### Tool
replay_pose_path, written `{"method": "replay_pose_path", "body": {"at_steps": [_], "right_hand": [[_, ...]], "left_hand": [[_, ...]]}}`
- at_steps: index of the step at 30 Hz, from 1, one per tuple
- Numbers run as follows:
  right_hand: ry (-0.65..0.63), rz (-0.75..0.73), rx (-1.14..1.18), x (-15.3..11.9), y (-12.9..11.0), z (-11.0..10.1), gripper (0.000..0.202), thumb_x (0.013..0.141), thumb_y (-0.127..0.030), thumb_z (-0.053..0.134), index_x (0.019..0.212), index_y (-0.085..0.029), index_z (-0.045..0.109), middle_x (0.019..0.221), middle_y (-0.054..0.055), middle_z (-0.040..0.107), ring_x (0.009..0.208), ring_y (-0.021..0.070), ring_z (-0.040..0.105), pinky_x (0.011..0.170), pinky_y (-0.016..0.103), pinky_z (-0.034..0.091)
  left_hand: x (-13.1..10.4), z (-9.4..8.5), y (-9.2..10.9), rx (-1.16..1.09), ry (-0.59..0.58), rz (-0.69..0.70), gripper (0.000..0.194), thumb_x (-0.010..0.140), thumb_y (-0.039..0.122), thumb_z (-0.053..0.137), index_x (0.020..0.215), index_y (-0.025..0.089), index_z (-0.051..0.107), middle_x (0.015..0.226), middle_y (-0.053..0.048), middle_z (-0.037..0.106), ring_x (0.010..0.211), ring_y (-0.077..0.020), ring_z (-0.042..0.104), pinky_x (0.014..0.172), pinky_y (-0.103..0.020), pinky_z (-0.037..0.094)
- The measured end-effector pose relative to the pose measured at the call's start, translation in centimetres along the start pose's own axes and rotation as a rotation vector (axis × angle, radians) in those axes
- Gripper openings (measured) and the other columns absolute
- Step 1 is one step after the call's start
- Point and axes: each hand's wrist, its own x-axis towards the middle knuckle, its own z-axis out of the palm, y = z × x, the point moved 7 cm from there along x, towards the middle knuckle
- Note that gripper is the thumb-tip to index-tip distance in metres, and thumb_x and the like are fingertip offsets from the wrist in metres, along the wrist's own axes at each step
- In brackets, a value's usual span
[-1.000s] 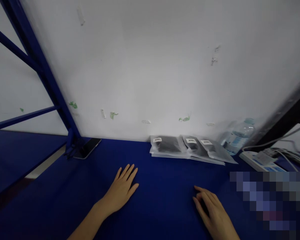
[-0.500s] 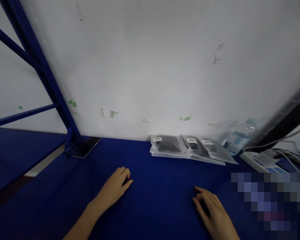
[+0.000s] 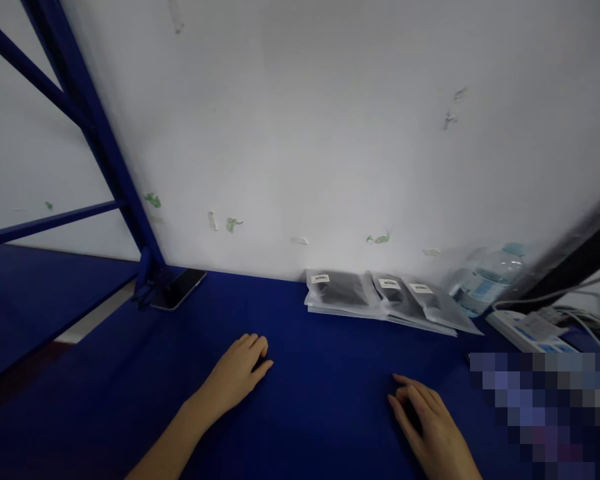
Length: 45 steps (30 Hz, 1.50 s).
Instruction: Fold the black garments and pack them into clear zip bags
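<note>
My left hand [image 3: 237, 370] rests on the blue tabletop [image 3: 325, 393], fingers loosely curled and thumb held apart, with nothing in it. To the right, my right hand [image 3: 427, 417] lies on the same surface, its thumb and index finger apart and its other fingers bent; it holds nothing. Beyond the hands, against the wall, several frosted plastic bags [image 3: 345, 293] with white barcode labels lie in overlapping stacks. Dark contents show through them, too hazy to name. Neither hand touches the bags.
A smartphone [image 3: 181, 288] lies at the back left beside a blue metal frame [image 3: 110, 160]. At the back right are a plastic water bottle [image 3: 493, 280] and a white power strip [image 3: 525, 330] with cables. The lower right corner is pixelated. A scuffed white wall [image 3: 280, 133] stands behind.
The whole view has shifted slightly, so the scene sits a little farther right. Both hands keep nearly the same pose and place on the table.
</note>
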Motion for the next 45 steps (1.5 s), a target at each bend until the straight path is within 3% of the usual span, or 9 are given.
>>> {"method": "replay_pose_path", "body": {"at_steps": [6, 11, 16, 23, 25, 29, 32, 37, 45], "right_hand": [[-0.124, -0.068, -0.108, 5.1, -1.1, 2.8, 0.018, 0.090, -0.033, 0.050, 0.078, -0.023, 0.059, 0.101, 0.009, 0.068, 0.104, 0.0306, 0.061, 0.085, 0.050, 0.051], [-0.028, -0.190, -0.088, 12.7, -5.5, 5.3, 0.010, 0.089, -0.020, 0.050, 0.091, -0.020, 0.059, 0.116, 0.011, 0.062, 0.117, 0.0293, 0.051, 0.097, 0.048, 0.043], [-0.007, -0.252, -0.135, 15.5, -7.7, 8.5, 0.014, 0.089, -0.019, 0.050, 0.101, -0.020, 0.059, 0.114, 0.011, 0.060, 0.104, 0.0276, 0.053, 0.084, 0.043, 0.045], [-0.035, -0.269, -0.174, 15.2, -7.9, 8.8, 0.023, 0.096, -0.020, 0.040, 0.093, -0.020, 0.063, 0.094, 0.008, 0.063, 0.085, 0.0228, 0.053, 0.073, 0.037, 0.041], [-0.025, -0.267, -0.118, 14.4, -9.0, 7.8, 0.023, 0.097, -0.021, 0.040, 0.096, -0.020, 0.063, 0.095, 0.008, 0.064, 0.086, 0.0217, 0.054, 0.074, 0.036, 0.042], [-0.079, -0.292, 0.118, 11.1, -12.6, 6.5, 0.017, 0.096, -0.023, 0.044, 0.098, -0.021, 0.061, 0.092, 0.006, 0.064, 0.084, 0.0199, 0.056, 0.076, 0.035, 0.044], [-0.134, -0.248, 0.292, 8.8, -14.3, 6.6, 0.013, 0.095, -0.022, 0.047, 0.096, -0.021, 0.060, 0.091, 0.004, 0.063, 0.083, 0.0185, 0.057, 0.076, 0.034, 0.047], [-0.147, -0.168, 0.385, 7.9, -14.0, 7.1, 0.010, 0.094, -0.021, 0.050, 0.094, -0.022, 0.060, 0.088, 0.003, 0.063, 0.083, 0.0176, 0.060, 0.078, 0.033, 0.051], [-0.087, -0.457, 0.113, 7.2, -16.2, 6.7, 0.019, 0.095, -0.014, 0.043, 0.105, -0.017, 0.059, 0.089, 0.005, 0.066, 0.078, 0.0159, 0.063, 0.072, 0.029, 0.053]], "left_hand": [[-0.1, 0.1, 0.1, 0.018, 0.010, 0.023, 0.013, 0.092, 0.029, 0.047, 0.081, 0.022, 0.047, 0.083, 0.000, 0.054, 0.078, -0.0196, 0.051, 0.073, -0.034, 0.042], [0.0, 0.3, 0.0, 0.021, 0.024, 0.043, 0.013, 0.092, 0.029, 0.047, 0.081, 0.022, 0.047, 0.081, 0.000, 0.055, 0.077, -0.0198, 0.052, 0.074, -0.035, 0.041], [-0.1, 0.1, 0.1, 0.007, 0.024, 0.025, 0.011, 0.091, 0.026, 0.048, 0.081, 0.022, 0.048, 0.082, 0.000, 0.056, 0.079, -0.0200, 0.052, 0.073, -0.035, 0.041], [-0.1, -0.2, 0.1, 0.021, 0.061, 0.021, 0.008, 0.091, 0.024, 0.049, 0.083, 0.021, 0.051, 0.083, -0.001, 0.057, 0.080, -0.0204, 0.055, 0.076, -0.035, 0.044], [-0.1, -0.4, 0.4, -0.020, 0.096, 0.015, 0.006, 0.092, 0.023, 0.049, 0.096, 0.022, 0.053, 0.091, -0.002, 0.058, 0.082, -0.0199, 0.057, 0.076, -0.034, 0.046], [-0.3, -1.1, 1.8, -0.070, 0.217, 0.092, 0.028, 0.094, 0.021, 0.049, 0.122, 0.025, 0.047, 0.107, -0.003, 0.058, 0.087, -0.0180, 0.059, 0.078, -0.032, 0.048], [-0.4, -0.9, 2.9, -0.015, 0.252, 0.197, 0.013, 0.096, 0.021, 0.046, 0.105, 0.023, 0.055, 0.097, -0.001, 0.061, 0.084, -0.0177, 0.059, 0.079, -0.032, 0.047], [-0.5, -0.3, 3.1, 0.068, 0.216, 0.267, 0.019, 0.098, 0.016, 0.041, 0.090, 0.020, 0.057, 0.089, -0.001, 0.063, 0.079, -0.0170, 0.058, 0.076, -0.031, 0.046], [-0.6, -0.6, 3.2, 0.105, 0.233, 0.305, 0.022, 0.098, 0.016, 0.040, 0.084, 0.020, 0.057, 0.081, 0.000, 0.062, 0.072, -0.0165, 0.056, 0.071, -0.031, 0.043]]}}
